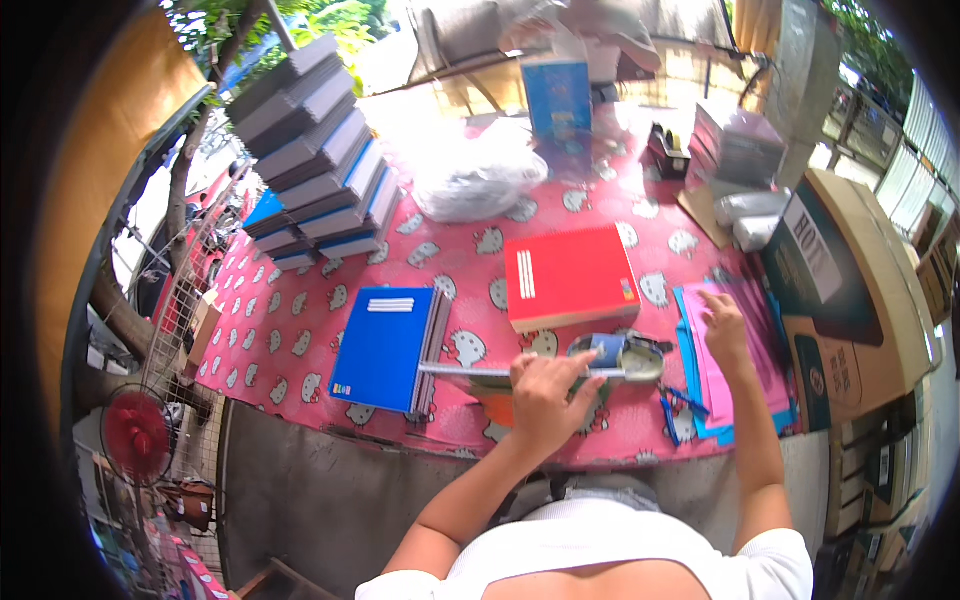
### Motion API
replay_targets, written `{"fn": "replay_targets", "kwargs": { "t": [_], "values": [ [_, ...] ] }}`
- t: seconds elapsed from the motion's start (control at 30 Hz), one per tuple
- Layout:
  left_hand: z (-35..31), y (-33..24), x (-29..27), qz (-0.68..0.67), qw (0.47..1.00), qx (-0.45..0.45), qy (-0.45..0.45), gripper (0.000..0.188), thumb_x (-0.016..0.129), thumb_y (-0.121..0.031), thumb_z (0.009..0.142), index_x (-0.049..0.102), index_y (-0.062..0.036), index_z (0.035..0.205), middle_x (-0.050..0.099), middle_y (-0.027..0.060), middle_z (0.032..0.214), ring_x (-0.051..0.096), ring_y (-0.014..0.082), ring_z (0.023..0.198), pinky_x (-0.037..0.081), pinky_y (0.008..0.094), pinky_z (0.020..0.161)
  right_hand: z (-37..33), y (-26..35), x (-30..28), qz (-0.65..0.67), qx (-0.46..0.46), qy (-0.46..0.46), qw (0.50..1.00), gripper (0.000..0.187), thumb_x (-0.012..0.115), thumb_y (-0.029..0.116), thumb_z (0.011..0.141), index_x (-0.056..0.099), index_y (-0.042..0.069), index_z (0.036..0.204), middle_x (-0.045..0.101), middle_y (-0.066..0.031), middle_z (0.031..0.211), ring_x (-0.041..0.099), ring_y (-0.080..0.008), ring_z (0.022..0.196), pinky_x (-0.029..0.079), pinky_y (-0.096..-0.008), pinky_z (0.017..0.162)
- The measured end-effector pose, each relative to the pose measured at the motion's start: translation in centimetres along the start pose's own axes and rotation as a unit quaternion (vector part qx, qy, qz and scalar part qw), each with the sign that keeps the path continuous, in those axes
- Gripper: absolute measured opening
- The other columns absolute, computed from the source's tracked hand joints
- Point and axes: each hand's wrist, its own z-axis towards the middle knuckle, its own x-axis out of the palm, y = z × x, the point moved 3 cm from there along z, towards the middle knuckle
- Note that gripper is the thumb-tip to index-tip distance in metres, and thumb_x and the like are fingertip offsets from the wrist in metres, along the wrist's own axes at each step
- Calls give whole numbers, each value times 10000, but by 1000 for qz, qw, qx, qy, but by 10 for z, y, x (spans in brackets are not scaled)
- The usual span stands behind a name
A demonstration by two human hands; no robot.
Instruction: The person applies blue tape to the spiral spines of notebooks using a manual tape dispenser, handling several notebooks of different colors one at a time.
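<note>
My left hand (548,398) is closed on a long whitish ruler (458,370), which lies crosswise near the table's front edge. Beneath that hand, an orange and green flat item (492,402) shows in part. My right hand (724,325) hovers over or touches the pink sheets (752,345), its fingers bent but apart. Bright blue sheets (722,436) stick out under the pink ones. Between the hands stand a tape dispenser (642,362) and blue-handled scissors (672,418). A stack of red notebooks (572,275) lies beyond, with blue notebooks (385,345) to the left.
Tall stacks of notebooks (325,165) rise at the far left. A clear plastic bag (478,180) lies mid-table. Across the table a person (600,40) is beside an upright blue book (558,98). Another tape dispenser (670,150) and a large carton (850,290) stand right.
</note>
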Motion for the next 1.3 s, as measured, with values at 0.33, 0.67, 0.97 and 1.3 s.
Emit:
{"fn": "replay_targets", "kwargs": {
  "t": [0.33,0.67,0.97,1.3],
  "values": [
    [0,5,10,-21,1000,-6,14,136,742,-243,759,719,-126,827,658,-5,794,574,168,782,332,342,806,-55,117,-22,308,-9,124,943,230,723,31,781,707,44,1011,637,-42,878,591,-100,748,465,-250,616],
    [-1,5,7,-25,999,-12,16,164,741,-246,768,687,-100,821,654,15,780,576,181,779,330,344,800,-38,122,-34,269,19,187,945,240,670,-26,778,724,79,987,638,-65,785,605,-147,713,472,-265,635],
    [0,3,7,-23,1000,2,16,181,751,-243,758,698,-106,865,653,11,785,576,175,779,329,342,801,-25,118,-19,361,-44,222,905,234,592,-106,791,669,29,965,627,-58,812,600,-134,750,465,-256,648],
    [-3,-6,1,14,999,-19,27,183,754,-282,754,747,-162,893,666,-29,820,571,149,860,260,417,915,-24,147,-40,237,-119,223,938,197,662,-44,748,641,35,927,584,-119,828,606,-272,745,488,-351,655]
  ]
}}
